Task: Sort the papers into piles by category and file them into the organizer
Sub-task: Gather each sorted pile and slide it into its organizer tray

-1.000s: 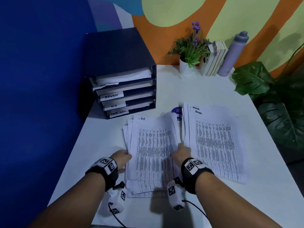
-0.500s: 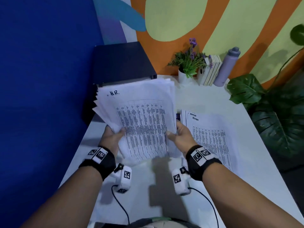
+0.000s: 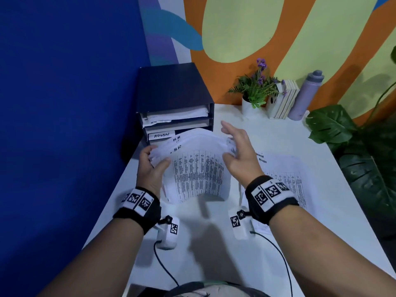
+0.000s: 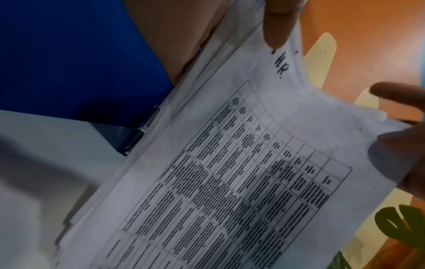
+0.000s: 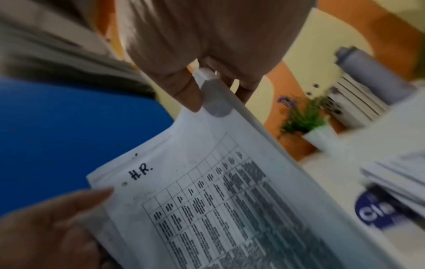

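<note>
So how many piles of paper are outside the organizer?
2: the HR pile, held by the left hand and right hand before the organizer, and the ADMIN pile on the table at right. Others may be hidden beneath.

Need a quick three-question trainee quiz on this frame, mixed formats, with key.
1. True or false: the ADMIN pile lies flat on the table.
2. Multiple choice: the stack held between the left hand and right hand is marked: A) ADMIN B) HR C) TASK LIST.
3. Fill in: the one readable label on the organizer says ____.
Key: 1 true; 2 B; 3 ADMIN.
</note>
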The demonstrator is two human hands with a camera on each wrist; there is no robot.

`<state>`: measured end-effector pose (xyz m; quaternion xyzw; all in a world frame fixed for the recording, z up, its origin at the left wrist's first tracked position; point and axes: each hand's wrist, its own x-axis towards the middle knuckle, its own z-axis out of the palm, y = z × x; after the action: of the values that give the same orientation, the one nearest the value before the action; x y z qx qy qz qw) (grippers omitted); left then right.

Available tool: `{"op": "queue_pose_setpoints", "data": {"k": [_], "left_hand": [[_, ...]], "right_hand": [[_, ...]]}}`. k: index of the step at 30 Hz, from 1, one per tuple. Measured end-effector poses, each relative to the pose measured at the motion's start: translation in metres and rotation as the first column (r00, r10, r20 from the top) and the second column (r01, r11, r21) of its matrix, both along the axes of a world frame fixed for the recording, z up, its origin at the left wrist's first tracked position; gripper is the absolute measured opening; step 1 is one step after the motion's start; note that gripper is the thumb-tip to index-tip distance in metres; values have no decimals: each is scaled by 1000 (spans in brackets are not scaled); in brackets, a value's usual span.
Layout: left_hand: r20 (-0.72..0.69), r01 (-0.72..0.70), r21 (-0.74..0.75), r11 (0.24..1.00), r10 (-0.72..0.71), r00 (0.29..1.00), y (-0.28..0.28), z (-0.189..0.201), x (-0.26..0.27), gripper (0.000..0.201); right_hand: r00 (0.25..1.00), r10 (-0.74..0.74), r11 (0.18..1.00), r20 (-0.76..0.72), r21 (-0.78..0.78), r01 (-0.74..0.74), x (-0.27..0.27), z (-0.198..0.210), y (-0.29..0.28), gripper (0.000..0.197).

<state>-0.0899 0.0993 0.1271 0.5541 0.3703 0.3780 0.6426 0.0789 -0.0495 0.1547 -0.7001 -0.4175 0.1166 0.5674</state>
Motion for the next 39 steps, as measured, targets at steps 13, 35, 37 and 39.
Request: {"op": "queue_pose_setpoints", "data": {"k": [13,35,37,39], "left_hand": [[2,-302,61,951,302,953,17,11,34,7],[58,-73,-142,987,82,995,15,-27,19,39],[69,-91,-162,983,103,992,13,-27,18,31],[70,-93,-130,987,103,992,9,-21,20,22]], "right_hand": [[940,72,987,333,-158,-20,-3,-7,4,70],[792,-112,982,-601,56,182,-3,-28,8,69],[842,-116,983,-527,62,174,-6,-25,9,83],[928,-101,991,-358,46,125,-9,-19,9,92]]}}
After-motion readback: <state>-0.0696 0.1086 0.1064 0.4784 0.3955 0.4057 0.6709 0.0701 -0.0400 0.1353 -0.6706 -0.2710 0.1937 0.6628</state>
